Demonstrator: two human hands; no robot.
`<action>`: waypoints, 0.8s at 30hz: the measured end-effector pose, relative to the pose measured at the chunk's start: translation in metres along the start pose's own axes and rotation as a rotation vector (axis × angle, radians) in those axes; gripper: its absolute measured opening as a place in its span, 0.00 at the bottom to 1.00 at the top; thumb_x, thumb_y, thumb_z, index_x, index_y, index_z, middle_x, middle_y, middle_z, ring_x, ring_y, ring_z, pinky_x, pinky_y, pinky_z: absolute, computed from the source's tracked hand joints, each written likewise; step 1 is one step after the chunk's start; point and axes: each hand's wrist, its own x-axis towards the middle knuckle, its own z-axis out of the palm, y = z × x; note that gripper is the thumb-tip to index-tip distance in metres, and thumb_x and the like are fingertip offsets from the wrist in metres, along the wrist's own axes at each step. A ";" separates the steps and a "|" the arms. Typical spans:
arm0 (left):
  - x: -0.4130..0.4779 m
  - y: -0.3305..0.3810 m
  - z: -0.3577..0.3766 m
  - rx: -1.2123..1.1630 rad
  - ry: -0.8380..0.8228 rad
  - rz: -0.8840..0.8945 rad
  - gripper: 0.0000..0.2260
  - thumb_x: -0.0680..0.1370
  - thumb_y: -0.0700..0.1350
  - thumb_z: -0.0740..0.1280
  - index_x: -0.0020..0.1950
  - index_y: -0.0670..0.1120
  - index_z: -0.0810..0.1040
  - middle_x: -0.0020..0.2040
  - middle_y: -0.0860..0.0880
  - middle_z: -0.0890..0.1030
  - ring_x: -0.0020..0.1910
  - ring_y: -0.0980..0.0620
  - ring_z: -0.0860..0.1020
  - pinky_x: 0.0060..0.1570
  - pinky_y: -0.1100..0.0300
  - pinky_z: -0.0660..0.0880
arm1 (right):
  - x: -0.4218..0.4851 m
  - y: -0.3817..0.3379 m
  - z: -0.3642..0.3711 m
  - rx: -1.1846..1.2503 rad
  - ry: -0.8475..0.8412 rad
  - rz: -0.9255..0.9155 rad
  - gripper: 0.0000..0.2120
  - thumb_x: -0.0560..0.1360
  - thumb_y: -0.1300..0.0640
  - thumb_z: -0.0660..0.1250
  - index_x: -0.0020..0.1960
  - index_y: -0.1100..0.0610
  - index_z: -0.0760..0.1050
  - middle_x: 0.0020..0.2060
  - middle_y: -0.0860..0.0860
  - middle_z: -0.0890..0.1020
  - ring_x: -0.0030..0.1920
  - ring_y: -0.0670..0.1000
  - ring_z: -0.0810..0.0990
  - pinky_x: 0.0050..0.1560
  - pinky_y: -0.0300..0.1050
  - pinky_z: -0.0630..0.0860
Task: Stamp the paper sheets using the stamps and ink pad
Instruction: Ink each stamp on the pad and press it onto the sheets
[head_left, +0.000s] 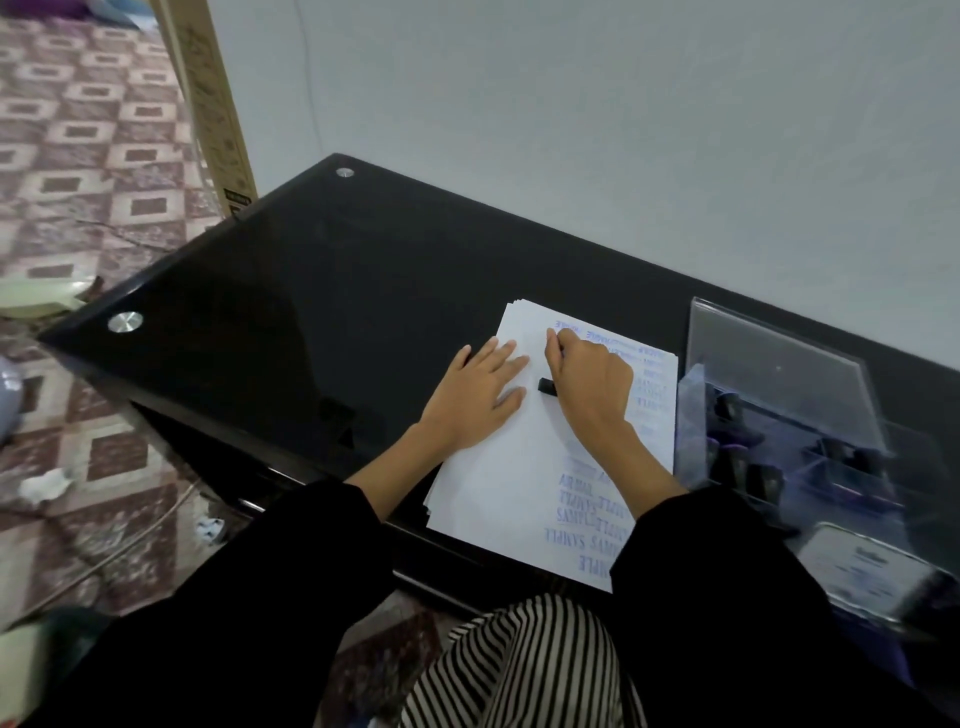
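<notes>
One clear organizer (779, 374) — beside paper sheets (498, 483)

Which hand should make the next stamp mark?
Right: the right hand grips the small black stamp on the white paper stack, while the left hand lies flat, steadying it.

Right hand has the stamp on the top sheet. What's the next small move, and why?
Probably lift the stamp straight up with the right hand: it seems pressed onto the top sheet, and the left hand lies flat on that sheet, so it shouldn't drag or smear.
</notes>
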 end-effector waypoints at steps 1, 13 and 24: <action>0.000 0.000 0.000 -0.002 -0.001 -0.001 0.21 0.82 0.51 0.51 0.76 0.49 0.58 0.77 0.50 0.55 0.77 0.52 0.50 0.73 0.55 0.44 | 0.000 -0.001 0.000 -0.001 0.005 0.006 0.18 0.82 0.49 0.47 0.40 0.56 0.67 0.31 0.51 0.71 0.24 0.45 0.61 0.25 0.39 0.53; 0.001 0.001 0.002 0.004 0.005 -0.010 0.21 0.82 0.51 0.51 0.76 0.49 0.58 0.77 0.50 0.55 0.77 0.52 0.50 0.73 0.54 0.44 | -0.003 -0.003 0.005 0.020 0.009 0.040 0.17 0.83 0.51 0.47 0.40 0.56 0.66 0.27 0.49 0.68 0.24 0.44 0.59 0.25 0.38 0.53; 0.001 0.001 0.003 0.010 0.015 -0.010 0.21 0.82 0.51 0.51 0.76 0.49 0.58 0.77 0.49 0.56 0.77 0.52 0.50 0.73 0.54 0.44 | -0.004 -0.003 0.008 0.072 0.034 0.034 0.17 0.82 0.52 0.49 0.39 0.57 0.66 0.24 0.48 0.63 0.24 0.44 0.58 0.26 0.39 0.52</action>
